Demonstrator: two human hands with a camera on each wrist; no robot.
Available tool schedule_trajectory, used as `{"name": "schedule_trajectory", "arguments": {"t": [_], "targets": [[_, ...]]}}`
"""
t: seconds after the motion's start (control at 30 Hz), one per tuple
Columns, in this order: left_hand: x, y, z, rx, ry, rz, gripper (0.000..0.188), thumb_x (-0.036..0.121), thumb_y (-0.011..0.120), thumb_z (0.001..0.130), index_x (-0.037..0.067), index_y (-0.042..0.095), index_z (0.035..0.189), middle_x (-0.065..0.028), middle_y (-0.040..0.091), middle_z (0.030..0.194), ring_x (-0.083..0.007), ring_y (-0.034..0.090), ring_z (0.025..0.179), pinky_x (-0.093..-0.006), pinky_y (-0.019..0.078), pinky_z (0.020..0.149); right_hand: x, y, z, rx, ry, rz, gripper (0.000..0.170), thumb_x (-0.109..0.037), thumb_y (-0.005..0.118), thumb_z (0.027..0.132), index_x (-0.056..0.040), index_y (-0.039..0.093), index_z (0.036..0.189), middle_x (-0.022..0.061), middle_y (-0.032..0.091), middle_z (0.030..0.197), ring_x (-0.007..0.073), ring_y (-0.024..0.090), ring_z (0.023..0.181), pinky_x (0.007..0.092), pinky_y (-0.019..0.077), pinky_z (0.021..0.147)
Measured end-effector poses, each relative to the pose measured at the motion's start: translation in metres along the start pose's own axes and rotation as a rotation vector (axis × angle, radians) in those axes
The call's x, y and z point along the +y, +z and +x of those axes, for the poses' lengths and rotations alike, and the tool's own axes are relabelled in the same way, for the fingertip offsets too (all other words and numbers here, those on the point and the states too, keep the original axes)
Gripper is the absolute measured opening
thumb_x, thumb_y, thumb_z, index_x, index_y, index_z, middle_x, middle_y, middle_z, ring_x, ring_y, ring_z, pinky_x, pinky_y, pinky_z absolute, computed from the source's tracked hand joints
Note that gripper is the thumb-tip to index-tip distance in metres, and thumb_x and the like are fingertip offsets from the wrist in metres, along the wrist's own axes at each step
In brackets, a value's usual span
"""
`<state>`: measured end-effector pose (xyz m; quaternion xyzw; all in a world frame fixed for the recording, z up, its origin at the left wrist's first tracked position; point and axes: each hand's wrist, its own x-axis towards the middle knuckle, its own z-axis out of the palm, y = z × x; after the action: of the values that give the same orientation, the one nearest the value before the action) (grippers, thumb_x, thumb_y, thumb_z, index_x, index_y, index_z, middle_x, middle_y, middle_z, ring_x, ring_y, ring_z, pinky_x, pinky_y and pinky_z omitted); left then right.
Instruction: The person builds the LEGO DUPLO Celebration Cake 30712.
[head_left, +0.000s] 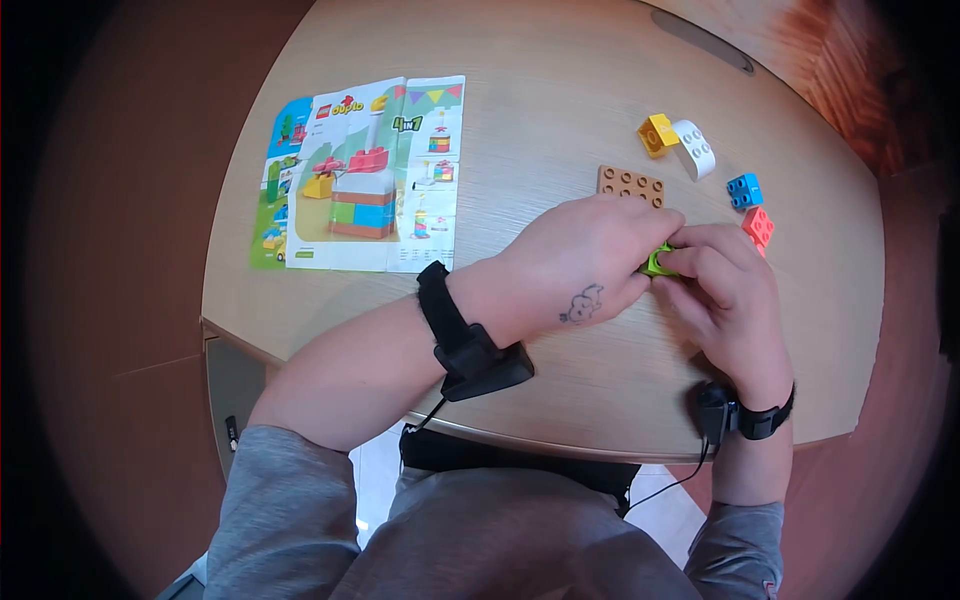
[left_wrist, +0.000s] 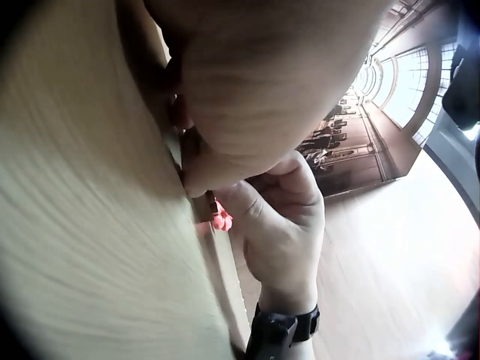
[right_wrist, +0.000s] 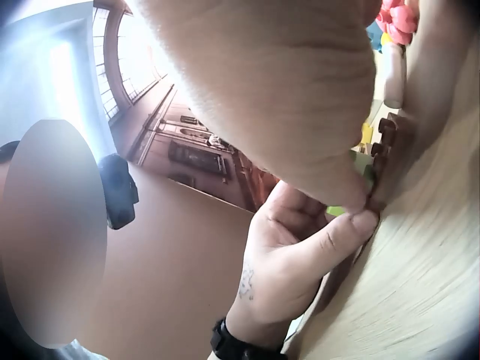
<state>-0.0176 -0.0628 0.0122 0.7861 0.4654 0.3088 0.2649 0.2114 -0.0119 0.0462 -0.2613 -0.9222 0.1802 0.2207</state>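
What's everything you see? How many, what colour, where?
Table: one, beige, centre
Leaflet: one, multicoloured, table's left side
Studded plate: one, brown, right of leaflet
Yellow brick: one, yellow, beyond studded plate
Curved piece: one, white, beside yellow brick
Blue brick: one, blue, right of curved piece
Red brick: at least one, red, near blue brick
Green brick: one visible, green, near studded plate
Sleeves: two, grey, bottom
Wristbands: two, black, one per wrist
Left hand: one, pinching green brick
Right hand: one, pinching green brick

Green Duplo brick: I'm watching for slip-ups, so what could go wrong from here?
The green Duplo brick could slip or end up crooked, since the left hand and right hand mostly hide it. The right hand might also nudge the red Duplo brick close to its knuckles.
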Motion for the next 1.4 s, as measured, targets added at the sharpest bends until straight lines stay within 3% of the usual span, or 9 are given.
{"name": "schedule_trajectory", "arguments": {"t": [0.23, 0.33, 0.47, 0.57, 0.63, 0.67, 0.87, 1.1, 1.4], "targets": [[0.002, 0.004, 0.001, 0.084, 0.044, 0.024, 0.058, 0.017, 0.079, 0.092, 0.003, 0.064, 0.146, -0.0216, 0.073, 0.13, -0.0438, 0.07, 0.116, -0.0509, 0.0576, 0.101, 0.009, -0.007, -0.001, 0.048, -0.029, 0.085, 0.021, -0.003, 0.083, 0.087, -0.0067, 0.077, 0.107, 0.0102, 0.076, 0.107, 0.0333, 0.072, 0.1, 0.042, 0.0586, 0.086], [0.009, 0.003, 0.0, 0.109, -0.003, 0.079, 0.055, 0.018, 0.083, 0.092, 0.006, 0.067, 0.143, -0.019, 0.071, 0.126, -0.041, 0.068, 0.119, -0.0481, 0.0581, 0.1, 0.019, -0.022, -0.005, 0.344, 0.303, 0.203, 0.014, -0.001, 0.069, 0.098, -0.0061, 0.079, 0.107, 0.0084, 0.075, 0.092, 0.0168, 0.071, 0.084, 0.0322, 0.056, 0.076], [0.01, 0.002, 0.003, 0.153, 0.09, 0.017, 0.043, 0.016, 0.086, 0.091, 0.006, 0.075, 0.132, -0.0156, 0.072, 0.119, -0.0356, 0.071, 0.111, -0.0436, 0.0596, 0.094, 0.063, -0.033, -0.012, 0.703, 0.539, 0.297, 0.013, -0.005, 0.068, 0.1, -0.0054, 0.08, 0.105, 0.0071, 0.074, 0.092, 0.0127, 0.069, 0.079, 0.03, 0.0549, 0.075], [0.006, 0.001, 0.003, 0.102, 0.087, 0.035, 0.027, 0.014, 0.088, 0.092, 0.005, 0.081, 0.117, -0.0133, 0.073, 0.116, -0.0312, 0.073, 0.104, -0.04, 0.0603, 0.088, 0.062, -0.043, -0.015, 0.514, 0.661, 0.189, 0.014, -0.006, 0.069, 0.098, -0.0044, 0.08, 0.106, 0.0097, 0.075, 0.094, 0.0187, 0.07, 0.084, 0.0329, 0.0558, 0.077], [0.009, 0.0, 0.005, 0.105, 0.078, 0.042, 0.02, 0.011, 0.088, 0.092, 0.004, 0.082, 0.11, -0.0115, 0.074, 0.112, -0.0298, 0.074, 0.099, -0.0383, 0.0608, 0.085, 0.048, -0.041, -0.011, 0.308, 0.371, -0.095, 0.017, -0.006, 0.069, 0.096, -0.0037, 0.08, 0.108, 0.0125, 0.076, 0.098, 0.0266, 0.07, 0.095, 0.0377, 0.0569, 0.082], [0.009, 0.0, 0.006, 0.104, 0.079, 0.042, 0.02, 0.011, 0.088, 0.092, 0.004, 0.082, 0.11, -0.0115, 0.074, 0.112, -0.0298, 0.074, 0.099, -0.0383, 0.0608, 0.085, 0.044, -0.039, -0.01, 0.276, 0.464, -0.031, 0.017, -0.006, 0.072, 0.094, -0.0039, 0.081, 0.108, 0.0134, 0.077, 0.103, 0.0325, 0.068, 0.104, 0.0429, 0.0571, 0.088], [0.015, 0.007, 0.007, 0.112, 0.073, 0.063, 0.019, 0.014, 0.087, 0.093, 0.007, 0.082, 0.11, -0.009, 0.074, 0.11, -0.0293, 0.075, 0.096, -0.0391, 0.0618, 0.085, 0.04, -0.016, -0.001, 0.247, 0.174, -0.186, 0.018, -0.009, 0.077, 0.095, -0.0041, 0.08, 0.113, 0.0138, 0.077, 0.104, 0.0354, 0.069, 0.105, 0.0446, 0.0572, 0.094], [0.014, 0.008, 0.002, 0.134, 0.104, 0.14, 0.016, 0.024, 0.08, 0.098, 0.012, 0.08, 0.108, -0.0049, 0.071, 0.107, -0.0297, 0.074, 0.093, -0.0427, 0.0619, 0.081, 0.017, -0.005, 0.022, 0.197, 0.212, -0.063, 0.028, -0.009, 0.075, 0.099, -0.0038, 0.075, 0.127, 0.0157, 0.077, 0.116, 0.0389, 0.068, 0.114, 0.0479, 0.0555, 0.101], [0.008, -0.002, -0.001, 0.159, 0.079, 0.144, 0.015, 0.025, 0.079, 0.098, 0.012, 0.08, 0.104, -0.0066, 0.068, 0.103, -0.0321, 0.073, 0.088, -0.0461, 0.0602, 0.076, 0.044, -0.003, 0.087, -0.039, -0.062, -0.405, 0.041, -0.006, 0.071, 0.098, -0.0049, 0.071, 0.139, 0.019, 0.075, 0.131, 0.0431, 0.065, 0.129, 0.0483, 0.0545, 0.108]]}}
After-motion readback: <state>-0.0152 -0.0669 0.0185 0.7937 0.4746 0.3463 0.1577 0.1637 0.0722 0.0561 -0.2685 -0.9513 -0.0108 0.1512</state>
